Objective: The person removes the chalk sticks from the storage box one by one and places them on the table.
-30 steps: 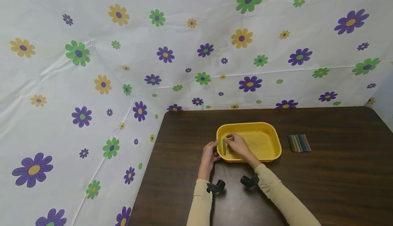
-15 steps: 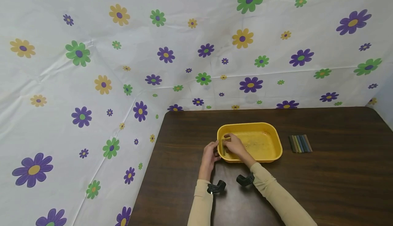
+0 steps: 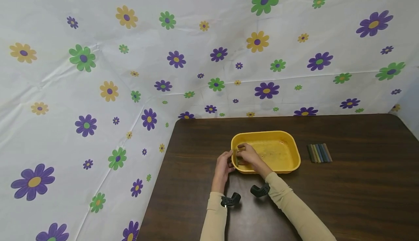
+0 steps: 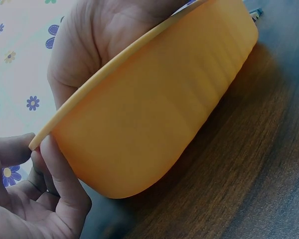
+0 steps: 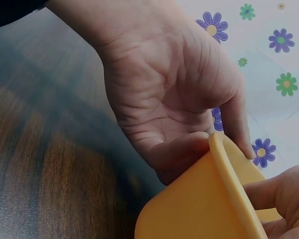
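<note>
A yellow plastic tray (image 3: pixel 265 168) stands on the dark table. My left hand (image 3: pixel 223 166) grips its left end, thumb and fingers on either side of the rim, as the left wrist view shows up close. My right hand (image 3: pixel 250 155) reaches inside the tray at that end. Its fingertips are at an olive-coloured stick (image 3: pixel 236 159) that lies along the left wall. The fingers partly cover this stick, and I cannot tell whether they pinch or only touch it. In the right wrist view, part of my right hand (image 5: pixel 291 196) shows just inside the rim.
To the right of the tray, a row of several thin coloured sticks (image 3: pixel 319 153) lies side by side on the brown wooden table (image 3: pixel 366 182). A white cloth with printed flowers (image 3: pixel 196 44) hangs behind and to the left.
My right hand has shifted slightly left inside the tray. The olive stick has moved left with it, up to the wall. My left hand has kept its grip on the rim.
</note>
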The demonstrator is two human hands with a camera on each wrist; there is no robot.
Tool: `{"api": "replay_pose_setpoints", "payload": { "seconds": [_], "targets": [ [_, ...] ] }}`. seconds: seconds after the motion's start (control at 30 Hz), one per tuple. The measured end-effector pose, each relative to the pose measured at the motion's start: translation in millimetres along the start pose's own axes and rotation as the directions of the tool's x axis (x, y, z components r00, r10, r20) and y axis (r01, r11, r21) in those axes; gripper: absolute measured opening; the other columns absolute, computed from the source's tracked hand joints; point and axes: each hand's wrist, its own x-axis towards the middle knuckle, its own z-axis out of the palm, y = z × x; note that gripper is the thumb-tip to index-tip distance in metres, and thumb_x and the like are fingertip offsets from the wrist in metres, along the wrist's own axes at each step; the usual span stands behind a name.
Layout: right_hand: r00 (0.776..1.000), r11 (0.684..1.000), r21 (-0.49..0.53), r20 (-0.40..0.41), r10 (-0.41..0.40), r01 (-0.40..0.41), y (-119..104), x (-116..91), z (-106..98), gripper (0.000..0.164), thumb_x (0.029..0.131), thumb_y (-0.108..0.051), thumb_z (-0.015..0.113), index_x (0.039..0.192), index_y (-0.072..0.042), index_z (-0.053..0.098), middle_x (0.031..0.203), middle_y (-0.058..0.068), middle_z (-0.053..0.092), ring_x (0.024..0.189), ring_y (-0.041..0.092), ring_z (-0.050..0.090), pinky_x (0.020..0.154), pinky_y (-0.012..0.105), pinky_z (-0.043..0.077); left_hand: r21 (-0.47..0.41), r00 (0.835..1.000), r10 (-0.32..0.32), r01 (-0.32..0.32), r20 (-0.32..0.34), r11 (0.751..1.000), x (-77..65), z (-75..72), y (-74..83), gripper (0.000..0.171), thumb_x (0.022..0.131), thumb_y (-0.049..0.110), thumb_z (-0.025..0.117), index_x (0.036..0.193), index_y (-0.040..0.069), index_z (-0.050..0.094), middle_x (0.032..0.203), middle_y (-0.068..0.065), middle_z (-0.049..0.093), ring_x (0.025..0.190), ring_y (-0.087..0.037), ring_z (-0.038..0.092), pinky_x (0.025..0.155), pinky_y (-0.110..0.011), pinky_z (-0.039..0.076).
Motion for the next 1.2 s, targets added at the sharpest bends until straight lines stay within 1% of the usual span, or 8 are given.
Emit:
{"api": "replay_pose_setpoints", "payload": {
  "seconds": [0.13, 0.3, 0.4, 0.63, 0.83, 0.97, 1.07, 1.2],
  "targets": [
    [1.000, 1.000, 0.018, 0.017, -0.002, 0.002, 0.2, 0.0, 0.8, 0.046, 0.099, 0.000, 0.060, 0.141, 0.013, 0.046, 0.134, 0.032, 0.054, 0.107, 0.035, 0.063, 0.087, 0.045, 0.057, -0.007, 1.000, 0.002, -0.002, 0.000, 1.000, -0.3, 0.2, 0.0, 0.022, 0.104, 0.028, 0.062, 0.089, 0.012, 0.061, 0.086, -0.002, 0.061, 0.060, -0.009, 0.058, 0.057, -0.024, 0.048],
    [0.999, 1.000, 0.006, 0.040, -0.002, 0.002, 0.1, -0.7, 0.7, 0.046, 0.099, -0.002, 0.060, 0.140, 0.013, 0.046, 0.135, 0.032, 0.053, 0.106, 0.035, 0.062, 0.087, 0.045, 0.057, -0.009, 1.000, -0.002, 0.002, -0.005, 1.000, 0.1, 0.3, 0.6, 0.022, 0.104, 0.027, 0.062, 0.088, 0.012, 0.061, 0.084, -0.001, 0.062, 0.061, -0.009, 0.059, 0.056, -0.023, 0.049],
    [0.999, 1.000, 0.004, 0.053, -0.001, 0.000, 0.3, -1.2, 0.2, 0.045, 0.099, -0.001, 0.059, 0.139, 0.013, 0.048, 0.133, 0.031, 0.055, 0.105, 0.035, 0.063, 0.086, 0.044, 0.058, -0.009, 1.000, -0.004, 0.004, -0.007, 1.000, -0.7, 0.4, 1.6, 0.023, 0.104, 0.027, 0.062, 0.088, 0.012, 0.060, 0.085, -0.002, 0.062, 0.061, -0.009, 0.059, 0.056, -0.023, 0.049],
    [0.994, 1.000, -0.014, 0.105, -0.018, 0.020, -0.7, -3.3, -0.5, 0.043, 0.094, 0.007, 0.061, 0.135, 0.015, 0.051, 0.124, 0.029, 0.059, 0.097, 0.031, 0.060, 0.076, 0.039, 0.057, -0.009, 1.000, 0.003, -0.003, 0.003, 1.000, -0.7, 0.4, 1.6, 0.022, 0.104, 0.027, 0.062, 0.092, 0.009, 0.061, 0.084, 0.000, 0.063, 0.060, -0.008, 0.059, 0.056, -0.023, 0.049],
    [0.996, 0.999, 0.002, 0.082, -0.045, 0.045, -0.9, -3.0, -1.8, 0.040, 0.092, 0.009, 0.064, 0.130, 0.015, 0.055, 0.116, 0.027, 0.064, 0.096, 0.030, 0.063, 0.076, 0.039, 0.058, -0.009, 1.000, 0.005, -0.005, 0.006, 1.000, -1.2, 1.2, 2.2, 0.021, 0.104, 0.027, 0.061, 0.091, 0.010, 0.062, 0.084, 0.000, 0.063, 0.060, -0.008, 0.058, 0.055, -0.023, 0.049],
    [0.995, 0.998, 0.015, 0.076, -0.060, 0.059, -1.7, -2.1, -3.6, 0.041, 0.092, 0.009, 0.065, 0.131, 0.015, 0.055, 0.117, 0.030, 0.065, 0.098, 0.032, 0.066, 0.078, 0.042, 0.059, -0.009, 1.000, 0.008, -0.008, 0.006, 1.000, -0.9, 1.5, 1.8, 0.021, 0.104, 0.027, 0.061, 0.091, 0.011, 0.062, 0.085, 0.000, 0.063, 0.060, -0.007, 0.059, 0.055, -0.022, 0.049],
    [0.997, 0.998, 0.028, 0.057, -0.052, 0.050, -2.7, -0.9, -5.0, 0.041, 0.093, 0.007, 0.066, 0.132, 0.012, 0.056, 0.119, 0.029, 0.065, 0.101, 0.033, 0.067, 0.082, 0.044, 0.060, -0.004, 1.000, 0.009, -0.009, 0.006, 1.000, -1.0, 1.2, 1.5, 0.021, 0.104, 0.028, 0.062, 0.091, 0.012, 0.062, 0.085, 0.000, 0.063, 0.060, -0.007, 0.058, 0.055, -0.022, 0.049],
    [0.998, 0.999, 0.019, 0.036, -0.048, 0.047, -2.7, -0.1, -6.9, 0.039, 0.094, 0.006, 0.066, 0.132, 0.011, 0.058, 0.117, 0.028, 0.066, 0.102, 0.034, 0.067, 0.082, 0.044, 0.059, 0.007, 1.000, 0.010, -0.010, 0.010, 1.000, -1.5, 0.7, 1.0, 0.023, 0.104, 0.030, 0.062, 0.092, 0.011, 0.062, 0.086, 0.000, 0.063, 0.061, -0.007, 0.059, 0.056, -0.023, 0.049]
  ]
}}
